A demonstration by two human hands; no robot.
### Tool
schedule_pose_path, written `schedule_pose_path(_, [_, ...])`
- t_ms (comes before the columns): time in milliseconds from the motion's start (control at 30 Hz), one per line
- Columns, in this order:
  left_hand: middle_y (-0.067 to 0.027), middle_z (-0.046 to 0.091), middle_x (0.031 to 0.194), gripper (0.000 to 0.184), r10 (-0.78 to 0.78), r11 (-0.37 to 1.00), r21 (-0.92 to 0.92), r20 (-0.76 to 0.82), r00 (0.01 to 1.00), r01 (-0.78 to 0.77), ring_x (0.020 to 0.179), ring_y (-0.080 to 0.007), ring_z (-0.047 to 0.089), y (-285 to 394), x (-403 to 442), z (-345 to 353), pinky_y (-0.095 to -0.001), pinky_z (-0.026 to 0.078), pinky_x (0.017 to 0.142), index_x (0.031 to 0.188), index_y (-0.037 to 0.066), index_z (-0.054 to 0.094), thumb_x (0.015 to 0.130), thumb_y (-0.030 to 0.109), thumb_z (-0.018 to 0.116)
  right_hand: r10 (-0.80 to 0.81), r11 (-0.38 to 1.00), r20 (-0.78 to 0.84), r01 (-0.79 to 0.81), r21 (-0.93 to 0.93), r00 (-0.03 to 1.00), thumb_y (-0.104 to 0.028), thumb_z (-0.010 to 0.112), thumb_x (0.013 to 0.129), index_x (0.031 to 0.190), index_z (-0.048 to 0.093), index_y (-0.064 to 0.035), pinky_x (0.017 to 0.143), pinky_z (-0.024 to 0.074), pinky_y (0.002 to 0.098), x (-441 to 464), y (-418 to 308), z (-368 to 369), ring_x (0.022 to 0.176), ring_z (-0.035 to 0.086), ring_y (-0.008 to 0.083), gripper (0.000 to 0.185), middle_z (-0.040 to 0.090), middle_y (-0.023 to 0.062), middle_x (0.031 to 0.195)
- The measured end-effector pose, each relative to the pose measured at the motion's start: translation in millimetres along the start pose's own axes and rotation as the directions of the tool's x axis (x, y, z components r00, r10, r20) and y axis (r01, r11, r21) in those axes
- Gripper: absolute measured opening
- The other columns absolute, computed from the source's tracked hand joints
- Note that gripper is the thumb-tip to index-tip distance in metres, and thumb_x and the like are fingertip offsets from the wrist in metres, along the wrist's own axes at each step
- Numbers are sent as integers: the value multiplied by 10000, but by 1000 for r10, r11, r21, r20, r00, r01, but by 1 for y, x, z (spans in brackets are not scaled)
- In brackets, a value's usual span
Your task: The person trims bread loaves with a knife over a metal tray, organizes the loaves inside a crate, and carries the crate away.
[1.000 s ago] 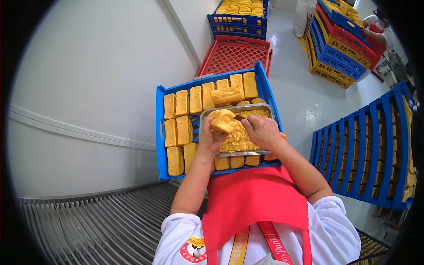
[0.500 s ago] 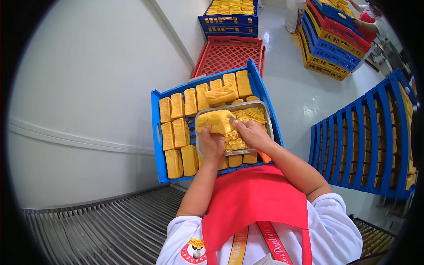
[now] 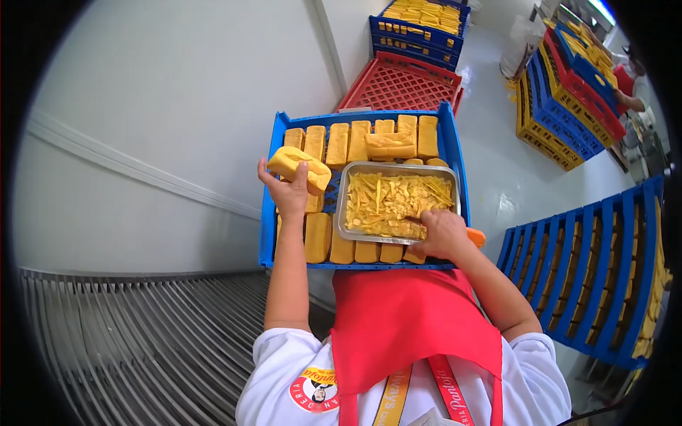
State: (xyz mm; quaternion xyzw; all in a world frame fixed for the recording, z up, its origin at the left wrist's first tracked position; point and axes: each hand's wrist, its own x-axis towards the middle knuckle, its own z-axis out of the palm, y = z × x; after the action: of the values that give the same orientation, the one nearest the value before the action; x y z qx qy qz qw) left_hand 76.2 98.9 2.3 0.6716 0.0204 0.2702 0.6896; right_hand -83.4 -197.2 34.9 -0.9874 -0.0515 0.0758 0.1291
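Observation:
My left hand [image 3: 288,192] grips a yellow bread loaf [image 3: 302,169] with a trimmed, uneven surface, tilted over the left side of the blue crate [image 3: 266,238]. My right hand [image 3: 444,234] is closed over the front right of a metal pan [image 3: 342,206]. An orange-handled knife [image 3: 476,236] appears to be in this hand, its handle sticking out past the wrist and its blade hidden. Yellow bread trimmings [image 3: 387,199] fill the pan. Around the pan, several loaves [image 3: 337,144] stand in rows in the crate, and another loaf [image 3: 391,145] lies across them.
Beyond the crate is a red crate [image 3: 398,82], with stacked dark blue crates [image 3: 415,39] behind it. A tilted blue crate of bread [image 3: 590,263] stands at right. Another person [image 3: 632,85] is beside coloured stacked crates [image 3: 561,106]. A ridged metal surface [image 3: 142,341] lies at lower left.
My left hand has carried the loaf left, away from above the pan. My right hand has parted from the loaf and dropped to the pan's front right. The view has shifted.

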Motion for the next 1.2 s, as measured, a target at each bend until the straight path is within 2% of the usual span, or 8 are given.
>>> schedule_pose_path(67, [-197, 572, 1275, 916, -56, 864, 504, 98, 994, -1, 1157, -321, 588, 9, 4, -7, -401, 508, 923, 1442, 69, 304, 755, 338, 848, -83, 989, 74, 91, -114, 994, -374, 738, 726, 904, 652, -49, 768, 522, 402, 6, 8, 27, 902, 650, 289, 381, 683, 106, 866])
schedule_pose_path(133, [-207, 589, 1261, 907, -45, 810, 584, 159, 986, -57, 1155, -345, 590, -11, 6, -5, -418, 500, 938, 1421, 66, 355, 729, 378, 852, -208, 946, 64, 218, -238, 976, -222, 676, 748, 824, 662, -89, 750, 548, 370, 6, 10, 41, 881, 653, 246, 154, 704, 64, 866])
schedule_pose_path(300, [-209, 621, 1255, 817, -182, 604, 781, 330, 926, -160, 1164, -375, 591, -32, 2, 0, -439, 488, 961, 1345, 85, 524, 704, 486, 832, -267, 939, 53, 272, -208, 962, -204, 686, 750, 807, 645, -102, 701, 535, 390, -14, 7, -15, 860, 644, 241, 124, 679, 36, 832])
schedule_pose_path(500, [-186, 602, 1280, 775, -402, 482, 857, 400, 824, -181, 1156, -339, 601, -55, -9, 23, -432, 504, 950, 1322, 86, 553, 733, 536, 781, -277, 943, -38, 264, -202, 960, -131, 690, 697, 733, 564, -102, 653, 509, 401, -55, 22, -60, 792, 617, 255, 134, 612, 48, 750])
schedule_pose_path(600, [-165, 558, 1163, 558, -295, 441, 838, 472, 831, -320, 1031, -383, 625, -75, -16, 31, -455, 547, 843, 1143, 67, 575, 780, 437, 782, -218, 973, -208, 195, -126, 953, -73, 680, 572, 669, 471, -83, 599, 456, 437, -67, 37, -59, 700, 573, 319, 231, 548, 96, 681])
schedule_pose_path(833, [-199, 543, 1197, 498, -185, 283, 833, 533, 826, -475, 989, -397, 610, -62, -34, 36, -481, 535, 830, 1108, 44, 574, 834, 429, 729, -159, 987, -282, 150, -51, 946, -74, 679, 573, 667, 460, -80, 589, 452, 433, -78, 40, -40, 686, 560, 316, 239, 536, 91, 672])
schedule_pose_path(967, [-252, 576, 1124, 510, -634, 325, 895, 445, 633, -304, 1019, -438, 618, -1, -87, 4, -525, 522, 847, 1261, 42, 535, 888, 363, 667, -185, 981, -234, 163, -108, 955, -100, 693, 609, 715, 519, -91, 618, 486, 397, -84, 45, -22, 714, 574, 273, 204, 558, 68, 702])
schedule_pose_path(1200, [-303, 570, 1214, 668, -662, 411, 885, 455, 596, -218, 1076, -474, 607, -24, -133, -51, -514, 522, 884, 1389, 94, 416, 849, 344, 720, -255, 960, -190, 225, -165, 948, -124, 706, 638, 741, 540, -105, 647, 497, 371, -85, 56, 1, 741, 577, 248, 196, 565, 45, 728])
